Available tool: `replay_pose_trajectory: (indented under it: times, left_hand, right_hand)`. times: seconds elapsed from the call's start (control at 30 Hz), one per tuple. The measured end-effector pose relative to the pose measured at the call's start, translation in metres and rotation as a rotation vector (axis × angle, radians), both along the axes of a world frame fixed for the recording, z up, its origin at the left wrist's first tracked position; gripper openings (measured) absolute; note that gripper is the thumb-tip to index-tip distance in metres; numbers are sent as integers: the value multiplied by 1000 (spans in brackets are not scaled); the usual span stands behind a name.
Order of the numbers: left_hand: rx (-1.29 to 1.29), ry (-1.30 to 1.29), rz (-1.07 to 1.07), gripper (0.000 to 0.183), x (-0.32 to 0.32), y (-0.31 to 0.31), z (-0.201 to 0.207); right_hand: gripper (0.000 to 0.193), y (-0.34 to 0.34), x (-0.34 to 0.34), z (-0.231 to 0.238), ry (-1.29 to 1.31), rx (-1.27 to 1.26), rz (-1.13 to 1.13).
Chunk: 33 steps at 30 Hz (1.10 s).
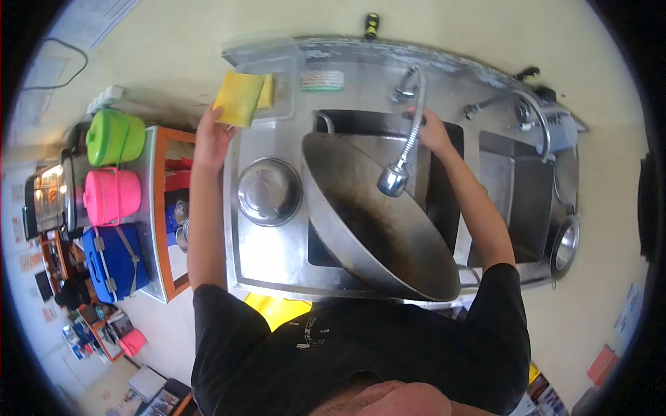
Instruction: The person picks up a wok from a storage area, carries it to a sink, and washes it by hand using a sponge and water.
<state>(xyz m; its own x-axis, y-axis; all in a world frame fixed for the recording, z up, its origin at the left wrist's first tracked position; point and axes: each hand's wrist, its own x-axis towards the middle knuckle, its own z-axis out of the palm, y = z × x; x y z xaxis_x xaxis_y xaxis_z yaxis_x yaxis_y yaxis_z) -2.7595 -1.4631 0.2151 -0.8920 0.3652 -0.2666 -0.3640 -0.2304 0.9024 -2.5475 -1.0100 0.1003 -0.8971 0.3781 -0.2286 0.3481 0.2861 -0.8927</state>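
Obstr. over L sink (444,201): wok (374,222), tap (393,182)

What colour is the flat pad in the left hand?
The flat pad in the left hand is mostly yellow; the head view shows it.

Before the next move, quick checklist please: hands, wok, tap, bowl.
1. Yellow sponge in the left hand: ok, held.
2. Right hand grip: cannot tell; it is up by the hose tap, fingers partly hidden.
3. Wok level: not ok, tilted across the sink.
4. Spray head over the wok: ok from this view.
5. Water off: ok, no stream visible.
6. Metal bowl outside the sink: ok, left of it.
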Motion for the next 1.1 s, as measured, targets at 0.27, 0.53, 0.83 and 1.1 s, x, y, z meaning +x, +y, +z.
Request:
replay_pose_trajectory:
  times: [0.27,0.53,0.83,1.1]
  left_hand:
    - [-646,540,-619,48,43,86,86]
    - [-743,663,-1224,44,75,160,83]
    - [-727,698,-1592,45,96,162,75]
    - [-556,787,-1750,40,136,180,80]
  right_hand:
    - [41,-8,120,36,-51,216,257]
    - [53,-34,159,104,-176,7,258]
    - [80,-74,166,146,-125,-95,411]
    - [84,-110,173,154,-3,-65,394]
